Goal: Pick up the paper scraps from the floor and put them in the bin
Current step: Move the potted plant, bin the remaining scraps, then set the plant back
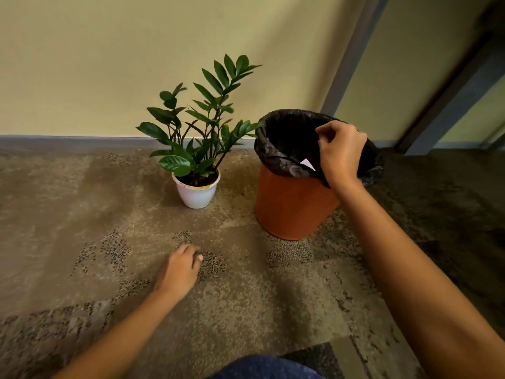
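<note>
Orange plastic bin [292, 209] stands right of centre, on the speckled brown floor [246, 296], lined with a black bag [276, 157] folded over its rim. Inside the bag, by the near rim, one white paper scrap [308, 164] shows as a small pointed corner; the rest is hidden behind the hand.

Right hand [340, 154] hangs over the bin's mouth, back of hand toward the camera, wrist crossing the near rim. Fingers curl downward and loosely inward; thumb and forefinger are close together at upper left of the hand. Cannot tell whether this grip is holding anything, since the fingertips face away. The scrap lies just beside the hand's lower left edge; contact cannot be judged.

Left hand [180, 269] sits low at centre-left of the frame, close to or on the floor, fingers bunched toward the thumb. Something pale shows at the fingertips, too small to tell whether nail or paper. Grip looks nearly closed; contents cannot be told.

Left of the bin, near it but apart, a white pot [196, 194] holds a dark green leafy plant [202, 127]. Yellow wall [109, 64] behind, with a grey skirting strip [68, 139] along its base. Blue fabric [262, 369] at the bottom edge.
</note>
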`<act>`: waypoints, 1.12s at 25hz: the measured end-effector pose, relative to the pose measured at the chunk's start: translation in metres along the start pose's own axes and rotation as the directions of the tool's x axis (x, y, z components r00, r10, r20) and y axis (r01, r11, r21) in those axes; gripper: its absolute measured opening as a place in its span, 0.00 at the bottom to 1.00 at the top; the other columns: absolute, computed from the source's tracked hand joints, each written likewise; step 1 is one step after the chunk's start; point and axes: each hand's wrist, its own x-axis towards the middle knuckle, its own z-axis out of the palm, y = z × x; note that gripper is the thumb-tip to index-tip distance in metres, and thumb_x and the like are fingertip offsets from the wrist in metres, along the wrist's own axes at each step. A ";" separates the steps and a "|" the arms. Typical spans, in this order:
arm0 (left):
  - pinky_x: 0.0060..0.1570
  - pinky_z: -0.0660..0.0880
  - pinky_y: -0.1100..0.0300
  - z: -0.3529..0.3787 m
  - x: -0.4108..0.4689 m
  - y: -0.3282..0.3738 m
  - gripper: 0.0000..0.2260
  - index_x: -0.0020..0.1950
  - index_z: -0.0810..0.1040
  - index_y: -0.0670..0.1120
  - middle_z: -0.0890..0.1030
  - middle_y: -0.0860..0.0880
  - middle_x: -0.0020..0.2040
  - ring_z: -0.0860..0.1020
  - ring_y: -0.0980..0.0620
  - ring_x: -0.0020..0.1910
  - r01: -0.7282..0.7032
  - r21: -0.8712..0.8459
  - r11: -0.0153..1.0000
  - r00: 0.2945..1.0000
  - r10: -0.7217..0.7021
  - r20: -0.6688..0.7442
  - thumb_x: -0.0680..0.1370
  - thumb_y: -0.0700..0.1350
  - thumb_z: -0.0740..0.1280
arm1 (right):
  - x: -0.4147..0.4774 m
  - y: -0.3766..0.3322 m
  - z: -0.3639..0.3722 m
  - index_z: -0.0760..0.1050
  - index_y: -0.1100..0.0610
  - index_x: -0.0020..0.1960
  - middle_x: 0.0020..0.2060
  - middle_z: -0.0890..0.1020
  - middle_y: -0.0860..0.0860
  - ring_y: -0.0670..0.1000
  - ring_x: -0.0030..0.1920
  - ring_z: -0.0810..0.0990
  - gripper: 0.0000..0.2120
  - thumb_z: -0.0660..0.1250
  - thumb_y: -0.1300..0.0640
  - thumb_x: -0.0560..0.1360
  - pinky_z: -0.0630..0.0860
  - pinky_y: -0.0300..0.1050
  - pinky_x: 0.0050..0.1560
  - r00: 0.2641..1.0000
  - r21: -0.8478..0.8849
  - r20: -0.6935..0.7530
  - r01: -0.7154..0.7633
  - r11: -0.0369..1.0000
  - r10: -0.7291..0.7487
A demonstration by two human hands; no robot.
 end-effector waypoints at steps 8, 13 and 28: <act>0.49 0.75 0.55 -0.066 0.027 0.013 0.12 0.55 0.80 0.43 0.82 0.44 0.50 0.80 0.45 0.47 0.097 -0.189 0.977 0.970 -0.135 -0.202 0.81 0.46 0.59 | -0.043 -0.044 0.006 0.79 0.62 0.46 0.43 0.82 0.54 0.49 0.44 0.80 0.04 0.66 0.67 0.73 0.73 0.36 0.45 0.926 0.121 -0.080 0.377 0.918 -0.369; 0.38 0.80 0.54 -0.103 0.048 0.010 0.12 0.49 0.81 0.43 0.83 0.45 0.43 0.79 0.50 0.34 0.107 -0.399 0.911 0.933 -0.231 -0.277 0.81 0.46 0.60 | -0.100 -0.072 0.046 0.76 0.64 0.48 0.48 0.79 0.57 0.52 0.50 0.77 0.06 0.64 0.70 0.73 0.74 0.40 0.50 0.794 0.286 -0.008 0.584 0.760 -0.607; 0.42 0.81 0.44 -0.113 0.111 -0.030 0.17 0.69 0.67 0.40 0.74 0.39 0.60 0.77 0.42 0.51 0.321 -0.916 0.240 0.887 -0.415 0.202 0.81 0.45 0.58 | -0.130 -0.033 0.199 0.68 0.59 0.63 0.58 0.74 0.57 0.56 0.56 0.75 0.14 0.62 0.60 0.78 0.67 0.41 0.49 0.838 0.131 0.495 -0.333 0.934 0.229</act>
